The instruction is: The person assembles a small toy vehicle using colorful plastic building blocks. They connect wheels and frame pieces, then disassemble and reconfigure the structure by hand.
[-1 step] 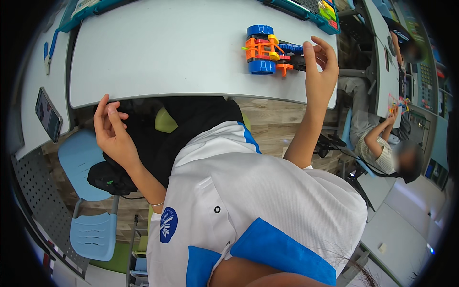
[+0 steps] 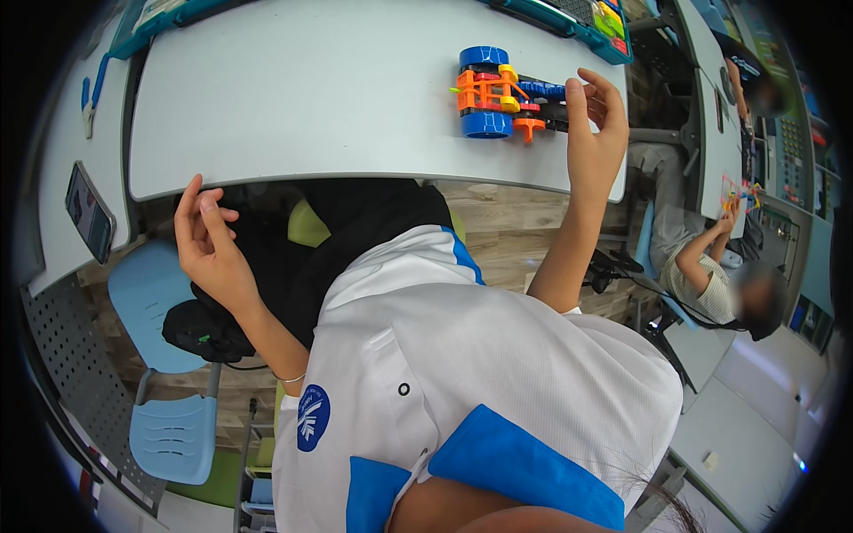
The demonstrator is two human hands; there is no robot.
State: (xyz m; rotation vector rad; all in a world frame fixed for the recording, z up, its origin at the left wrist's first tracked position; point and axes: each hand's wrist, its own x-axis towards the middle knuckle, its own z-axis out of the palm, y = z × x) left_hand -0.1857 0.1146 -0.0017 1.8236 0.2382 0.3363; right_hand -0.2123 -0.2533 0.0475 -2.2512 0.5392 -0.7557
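Note:
A toy car [image 2: 487, 89] built from plastic blocks lies on the white table, toward the far right. It has blue wheels, an orange frame, yellow and red pieces and a dark body. My right hand [image 2: 597, 124] is beside its right end, fingers loosely curled and apart from the thumb. The thumb overlaps the car's end in the picture; I cannot tell whether they touch. Between the two I see nothing gripped. Over my lap, short of the table's front edge, my left hand [image 2: 213, 249] hangs in the air, holding nothing, its fingers loosely bent and apart.
Teal trays [image 2: 613, 53] with colourful blocks stand along the far edge of the white table [image 2: 311, 107]. On a left side table are a phone [image 2: 89, 213] and a blue-handled tool [image 2: 89, 102]. Light-blue chairs [image 2: 173, 435] stand at left. At right, another person handles colourful pieces.

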